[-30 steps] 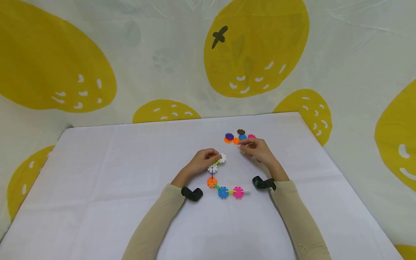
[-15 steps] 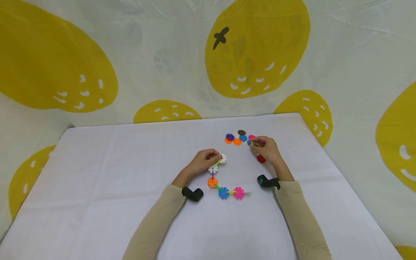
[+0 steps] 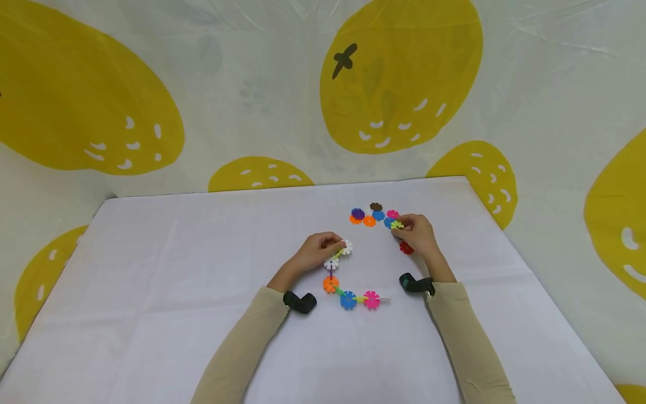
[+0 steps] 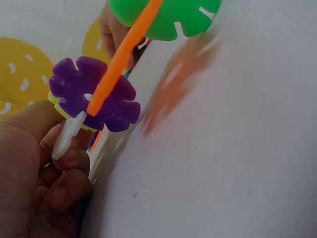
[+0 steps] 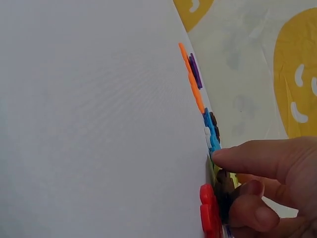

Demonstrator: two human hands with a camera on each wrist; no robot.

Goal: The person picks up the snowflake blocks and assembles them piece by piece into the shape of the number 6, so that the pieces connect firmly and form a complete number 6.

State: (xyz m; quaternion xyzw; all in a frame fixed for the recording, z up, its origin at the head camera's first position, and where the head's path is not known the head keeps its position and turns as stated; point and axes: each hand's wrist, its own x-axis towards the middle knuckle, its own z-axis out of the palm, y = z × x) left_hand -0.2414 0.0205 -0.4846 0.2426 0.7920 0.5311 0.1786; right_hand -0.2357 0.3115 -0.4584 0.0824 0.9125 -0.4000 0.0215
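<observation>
My left hand (image 3: 323, 250) grips the far end of a chain of slotted flower-shaped discs at a white disc (image 3: 347, 247). From there the chain bends toward me through an orange disc (image 3: 331, 284) and a blue disc (image 3: 348, 300) to a pink disc (image 3: 372, 299). In the left wrist view, a purple disc (image 4: 74, 87), an orange disc (image 4: 121, 64) and a green disc (image 4: 185, 22) stand linked beyond the fingers. My right hand (image 3: 418, 233) pinches a yellow-green disc (image 3: 397, 225) between thumb and finger, low at the loose discs. A dark disc (image 5: 225, 191) shows among its fingers.
Loose discs lie in a cluster on the white-covered table (image 3: 176, 280): brown (image 3: 375, 206), purple (image 3: 358, 214), orange (image 3: 369, 221) and pink (image 3: 393, 214) among them. A red disc (image 3: 406, 248) sits under the right hand. A patterned curtain (image 3: 282, 101) hangs behind.
My right hand has moved right across the loose discs, uncovering the blue and red ones. The yellow-green disc now shows at its fingertips. My left hand keeps its hold on the chain.
</observation>
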